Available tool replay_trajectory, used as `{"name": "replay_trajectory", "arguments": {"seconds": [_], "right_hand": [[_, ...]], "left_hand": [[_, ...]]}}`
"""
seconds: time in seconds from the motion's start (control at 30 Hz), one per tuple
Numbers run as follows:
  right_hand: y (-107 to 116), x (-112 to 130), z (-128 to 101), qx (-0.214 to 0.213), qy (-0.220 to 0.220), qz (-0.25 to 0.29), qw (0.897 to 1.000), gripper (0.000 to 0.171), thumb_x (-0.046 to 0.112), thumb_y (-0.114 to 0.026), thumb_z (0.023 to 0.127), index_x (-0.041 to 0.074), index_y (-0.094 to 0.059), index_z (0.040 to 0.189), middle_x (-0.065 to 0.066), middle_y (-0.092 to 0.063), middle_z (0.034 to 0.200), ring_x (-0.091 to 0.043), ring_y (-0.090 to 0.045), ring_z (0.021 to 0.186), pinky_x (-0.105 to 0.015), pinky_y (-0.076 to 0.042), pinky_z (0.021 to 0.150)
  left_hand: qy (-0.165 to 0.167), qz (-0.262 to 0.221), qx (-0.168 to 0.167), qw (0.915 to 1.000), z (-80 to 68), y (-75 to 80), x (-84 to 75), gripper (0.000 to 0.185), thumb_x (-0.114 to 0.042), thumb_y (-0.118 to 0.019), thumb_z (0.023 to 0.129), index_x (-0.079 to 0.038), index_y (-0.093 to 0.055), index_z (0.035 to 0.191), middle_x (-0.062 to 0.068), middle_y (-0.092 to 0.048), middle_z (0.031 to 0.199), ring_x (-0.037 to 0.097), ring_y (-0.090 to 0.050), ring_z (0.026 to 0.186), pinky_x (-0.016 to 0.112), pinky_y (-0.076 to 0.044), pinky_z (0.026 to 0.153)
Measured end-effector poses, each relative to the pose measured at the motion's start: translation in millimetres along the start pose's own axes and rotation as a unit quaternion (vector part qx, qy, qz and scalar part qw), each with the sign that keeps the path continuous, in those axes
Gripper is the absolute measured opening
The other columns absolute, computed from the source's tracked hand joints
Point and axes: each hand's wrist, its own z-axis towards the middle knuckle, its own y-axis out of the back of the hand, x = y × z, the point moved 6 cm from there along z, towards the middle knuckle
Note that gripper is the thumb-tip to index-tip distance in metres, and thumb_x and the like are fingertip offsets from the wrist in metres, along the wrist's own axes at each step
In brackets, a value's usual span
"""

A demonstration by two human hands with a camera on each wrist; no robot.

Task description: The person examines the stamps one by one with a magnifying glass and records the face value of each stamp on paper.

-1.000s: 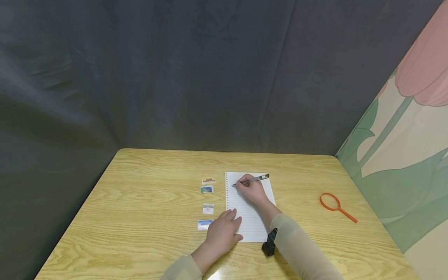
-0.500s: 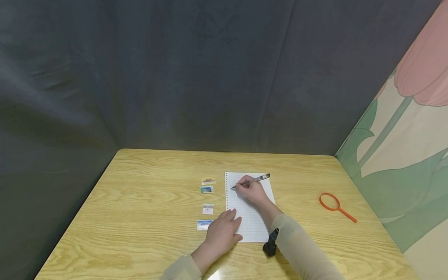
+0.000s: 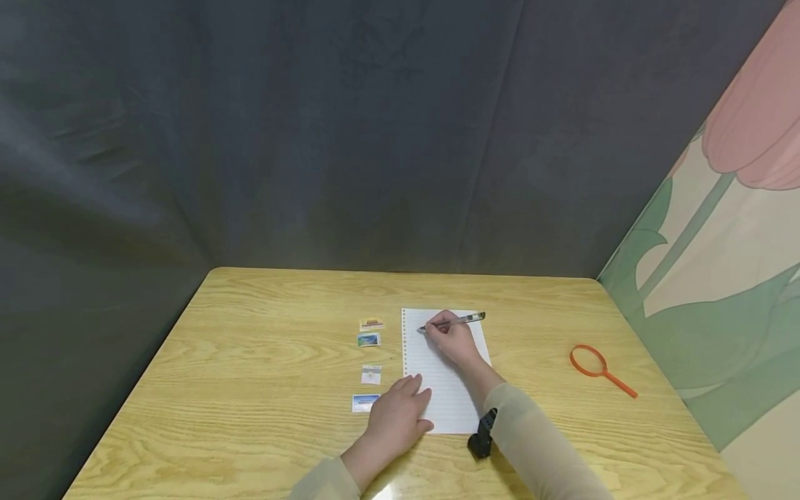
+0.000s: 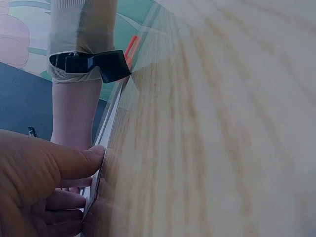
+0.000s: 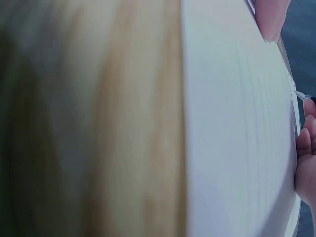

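A sheet of lined paper [image 3: 446,399] with punched holes down its left edge lies on the wooden table [image 3: 250,389]. My right hand [image 3: 455,344] pinches a pen [image 3: 464,319] whose tip is at the paper's upper left, by a faint mark. In the right wrist view the pen tip [image 5: 300,94] meets the far part of the sheet. My left hand [image 3: 400,414] rests with fingers spread on the paper's lower left corner; its thumb lies along the near edge in the left wrist view.
Left of the paper, several small picture cards lie in a column: a yellow one [image 3: 371,323], a green-blue one [image 3: 369,339], a pale one [image 3: 371,375] and a blue one [image 3: 364,403]. An orange magnifying glass [image 3: 589,359] lies to the right. A dark curtain [image 3: 375,139] hangs behind the table.
The pen tip dipped slightly down the page and left, then came back up and right, with the right hand moving along. My left hand stays in place on the paper.
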Motion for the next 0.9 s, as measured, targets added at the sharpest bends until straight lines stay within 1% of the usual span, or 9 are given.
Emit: {"name": "replay_trajectory", "arguments": {"seconds": [0.13, 0.27, 0.47, 0.6, 0.77, 0.9], "right_hand": [[-0.3, 0.8, -0.1, -0.004, 0.007, -0.005, 1.000, 0.005, 0.008, -0.071, 0.086, 0.005, -0.067, 0.088, -0.002, -0.065, 0.081, -0.013, -0.057, 0.071, -0.024, -0.048, 0.065], [-1.2, 2.7, -0.3, 0.001, 0.013, -0.012, 1.000, 0.007, 0.008, -0.071, 0.086, 0.003, -0.067, 0.090, -0.001, -0.064, 0.081, -0.013, -0.056, 0.072, -0.024, -0.047, 0.066], [-2.4, 2.9, -1.3, 0.027, 0.016, -0.008, 0.999, 0.005, 0.008, -0.071, 0.086, 0.005, -0.068, 0.088, 0.001, -0.062, 0.074, -0.014, -0.052, 0.065, -0.023, -0.043, 0.060], [-2.8, 3.8, -2.3, 0.041, 0.023, 0.003, 0.999, 0.005, 0.007, -0.070, 0.086, 0.004, -0.068, 0.088, 0.001, -0.061, 0.072, -0.014, -0.049, 0.063, -0.022, -0.040, 0.057], [-1.9, 5.7, -2.9, 0.039, 0.041, 0.005, 0.998, 0.003, 0.005, -0.068, 0.085, 0.003, -0.066, 0.087, 0.002, -0.059, 0.071, -0.013, -0.047, 0.062, -0.022, -0.039, 0.056], [-0.1, 6.7, -3.4, 0.034, 0.047, 0.001, 0.998, 0.004, 0.006, -0.066, 0.084, 0.003, -0.064, 0.084, 0.001, -0.056, 0.068, -0.012, -0.045, 0.061, -0.022, -0.037, 0.055]], "left_hand": [[0.003, -0.003, 0.007, 1.0000, -0.1, -0.9, -0.1, 0.054, -0.045, -0.074, 0.084, -0.017, -0.067, 0.129, 0.009, -0.056, 0.141, 0.024, -0.050, 0.130, 0.034, -0.049, 0.099], [0.005, -0.003, 0.012, 0.9999, -0.5, -0.9, -0.5, 0.054, -0.045, -0.074, 0.085, -0.017, -0.067, 0.130, 0.008, -0.055, 0.142, 0.024, -0.050, 0.131, 0.034, -0.049, 0.100], [0.004, -0.003, 0.007, 1.0000, -0.8, 1.1, -1.3, 0.053, -0.044, -0.075, 0.084, -0.017, -0.068, 0.129, 0.008, -0.056, 0.142, 0.024, -0.050, 0.130, 0.034, -0.050, 0.098], [0.004, 0.001, 0.006, 1.0000, -1.2, 1.2, -2.2, 0.053, -0.043, -0.075, 0.084, -0.017, -0.067, 0.129, 0.008, -0.056, 0.141, 0.024, -0.050, 0.130, 0.034, -0.050, 0.098], [0.004, 0.001, 0.006, 1.0000, -1.3, 1.5, -2.7, 0.054, -0.043, -0.076, 0.083, -0.016, -0.067, 0.129, 0.009, -0.056, 0.141, 0.025, -0.050, 0.130, 0.035, -0.051, 0.097], [0.005, -0.001, 0.007, 1.0000, -1.3, 1.1, -2.8, 0.053, -0.043, -0.075, 0.084, -0.016, -0.067, 0.129, 0.009, -0.056, 0.141, 0.025, -0.050, 0.130, 0.036, -0.051, 0.096]]}}
